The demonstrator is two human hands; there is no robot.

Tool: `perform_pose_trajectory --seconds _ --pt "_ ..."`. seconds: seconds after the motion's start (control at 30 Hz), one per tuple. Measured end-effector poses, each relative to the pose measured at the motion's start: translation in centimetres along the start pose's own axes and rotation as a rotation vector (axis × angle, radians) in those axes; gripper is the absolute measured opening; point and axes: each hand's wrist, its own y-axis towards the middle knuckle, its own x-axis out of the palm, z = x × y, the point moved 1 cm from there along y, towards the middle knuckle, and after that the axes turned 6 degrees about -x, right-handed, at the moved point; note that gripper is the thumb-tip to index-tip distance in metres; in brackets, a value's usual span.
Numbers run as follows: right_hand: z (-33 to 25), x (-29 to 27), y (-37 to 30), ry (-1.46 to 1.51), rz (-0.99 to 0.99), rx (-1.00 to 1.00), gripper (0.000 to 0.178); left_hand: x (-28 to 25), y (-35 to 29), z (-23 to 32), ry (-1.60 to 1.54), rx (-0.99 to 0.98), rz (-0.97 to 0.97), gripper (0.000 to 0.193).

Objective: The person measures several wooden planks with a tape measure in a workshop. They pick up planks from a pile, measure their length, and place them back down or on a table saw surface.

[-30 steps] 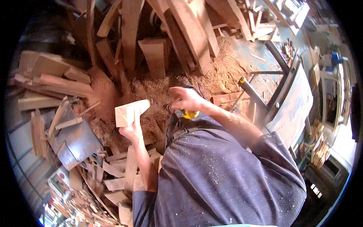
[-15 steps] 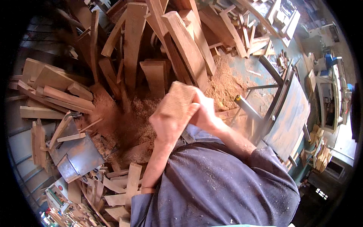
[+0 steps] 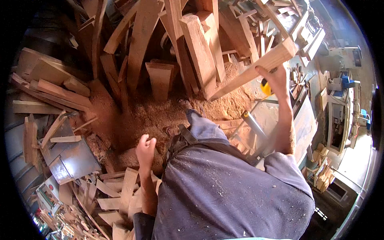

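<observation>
My right hand (image 3: pixel 278 80) is raised at the right, fingers closed round a long wooden board (image 3: pixel 256 72). The board slants from its lower left end, beside the standing timbers, up to a squared end at the upper right. A rounded yellow and black object (image 3: pixel 265 87) shows right under the right hand; its kind and whether the hand holds it are unclear. My left hand (image 3: pixel 146 151) is held low at the left over the sawdust (image 3: pixel 160 120), its fingers curled with nothing visible in them.
Tall timbers (image 3: pixel 199 52) lean ahead. Stacked boards (image 3: pixel 64 94) lie at the left, above a grey metal plate (image 3: pixel 76 158). Offcuts (image 3: pixel 120 196) are heaped at the lower left. A metal tube with a yellow end (image 3: pixel 254 125) and a worn flat panel (image 3: pixel 306 120) stand at the right.
Before, both hands were together on the wood in front of my body. The right hand has moved up and right with the board; the left hand has let go and dropped down left.
</observation>
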Motion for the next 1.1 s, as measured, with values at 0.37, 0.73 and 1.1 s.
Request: perform_pose_trajectory --seconds 0.37,0.73,1.1 --pt "5.8 4.8 16.4 -0.085 -0.066 -0.180 0.069 5.1 -1.6 -12.8 -0.025 -0.287 0.044 0.033" --pt "12.8 19.0 24.0 -0.632 -0.275 0.079 0.075 9.9 -11.7 -15.7 -0.024 -0.533 0.056 0.037" --pt "19.5 18.3 25.6 -0.631 -0.537 -0.005 0.056 14.7 -16.1 -15.7 -0.495 -0.661 0.349 0.034"
